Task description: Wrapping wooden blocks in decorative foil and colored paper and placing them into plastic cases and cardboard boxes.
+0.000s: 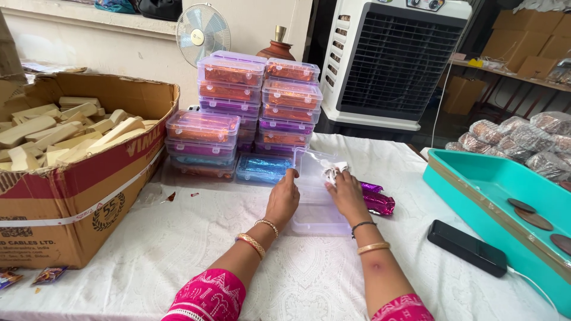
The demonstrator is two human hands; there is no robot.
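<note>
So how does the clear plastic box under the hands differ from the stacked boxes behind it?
The clear plastic box lies open and looks empty; the stacked boxes are shut and hold shiny coloured wrapped pieces. It lies alone on the cloth; they stand piled. Both are clear, rectangular, lidded.

a white lace-patterned cloth covers the table; behind it stand a pale wall, a small white fan and a big air cooler (shelving with cardboard cartons at right).

Clear plastic box, open and empty, flat on the white tablecloth, white cloth inside
</note>
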